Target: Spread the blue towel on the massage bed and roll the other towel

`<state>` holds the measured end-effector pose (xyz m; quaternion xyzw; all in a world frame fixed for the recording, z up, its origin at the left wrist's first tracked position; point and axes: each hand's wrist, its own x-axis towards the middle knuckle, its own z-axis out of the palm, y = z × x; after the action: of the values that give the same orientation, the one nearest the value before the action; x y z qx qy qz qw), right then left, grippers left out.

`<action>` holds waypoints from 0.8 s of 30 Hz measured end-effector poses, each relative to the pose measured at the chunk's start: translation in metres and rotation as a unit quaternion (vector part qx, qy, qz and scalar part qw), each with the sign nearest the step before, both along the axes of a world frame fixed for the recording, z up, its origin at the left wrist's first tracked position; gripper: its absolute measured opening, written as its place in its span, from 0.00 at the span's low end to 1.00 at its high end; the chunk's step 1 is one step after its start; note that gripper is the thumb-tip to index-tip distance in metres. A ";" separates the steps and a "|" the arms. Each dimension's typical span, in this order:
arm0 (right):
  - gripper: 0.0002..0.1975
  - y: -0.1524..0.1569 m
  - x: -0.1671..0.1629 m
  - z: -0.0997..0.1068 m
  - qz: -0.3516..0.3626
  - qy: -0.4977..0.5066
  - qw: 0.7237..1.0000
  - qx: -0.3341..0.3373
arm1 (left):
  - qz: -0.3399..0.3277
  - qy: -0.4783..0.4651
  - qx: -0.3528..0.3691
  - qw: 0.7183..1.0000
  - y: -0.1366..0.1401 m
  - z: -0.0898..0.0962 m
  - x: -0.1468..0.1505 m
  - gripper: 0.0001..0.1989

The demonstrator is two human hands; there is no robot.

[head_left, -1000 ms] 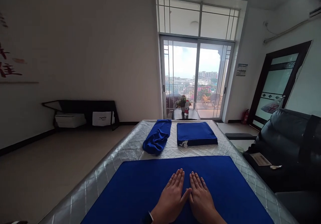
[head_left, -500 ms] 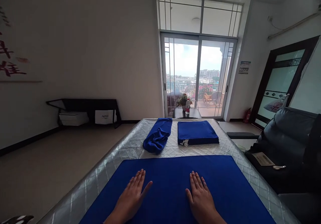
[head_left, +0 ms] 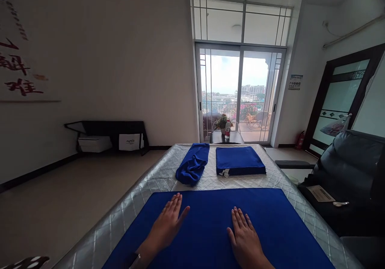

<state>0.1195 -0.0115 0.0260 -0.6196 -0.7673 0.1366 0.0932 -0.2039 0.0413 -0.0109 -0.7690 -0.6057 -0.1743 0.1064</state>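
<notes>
Spread towel [head_left: 210, 229] lay on the near part of the quilted table [head_left: 144, 192], left hand [head_left: 167, 225] and right hand [head_left: 245, 241] flat on it, apart, crumpled towel [head_left: 192, 168] behind at left, folded stack [head_left: 240, 161] beside it at right, armchair [head_left: 345, 172] right of the table.

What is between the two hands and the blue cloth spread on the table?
Nothing visible. The left hand and right hand both lie flat, palms down, directly on the spread blue cloth.
</notes>
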 end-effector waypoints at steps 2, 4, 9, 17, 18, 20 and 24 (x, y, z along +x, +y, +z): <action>0.34 0.000 0.000 -0.001 0.000 -0.006 1.000 0.003 | -0.048 -0.021 -0.081 0.995 0.004 0.015 0.070 0.35; 0.33 0.000 0.000 -0.001 0.002 -0.015 1.000 0.003 | -0.107 -0.032 -0.121 0.986 0.006 0.023 0.127 0.37; 0.33 0.002 0.000 -0.003 0.013 -0.023 1.000 0.006 | -0.105 -0.055 -0.146 0.982 0.013 0.020 0.167 0.39; 0.34 0.005 0.002 -0.006 0.007 -0.015 1.000 0.002 | 0.020 -0.008 -0.113 0.993 0.039 -0.010 0.028 0.36; 0.34 0.005 0.002 -0.006 0.006 -0.012 1.000 0.000 | 0.051 -0.001 -0.108 0.993 0.041 -0.013 0.002 0.36; 0.34 0.005 0.002 -0.006 0.004 -0.008 1.000 -0.003 | 0.096 0.010 -0.091 0.991 0.043 -0.018 -0.046 0.36; 0.34 0.004 0.001 -0.007 -0.003 -0.005 1.000 -0.006 | 0.107 0.010 -0.023 0.994 0.043 -0.030 -0.109 0.32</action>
<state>0.1203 -0.0079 0.0192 -0.6230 -0.7651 0.1379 0.0863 -0.3132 0.0843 -0.0405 -0.7038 -0.6873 -0.1402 0.1123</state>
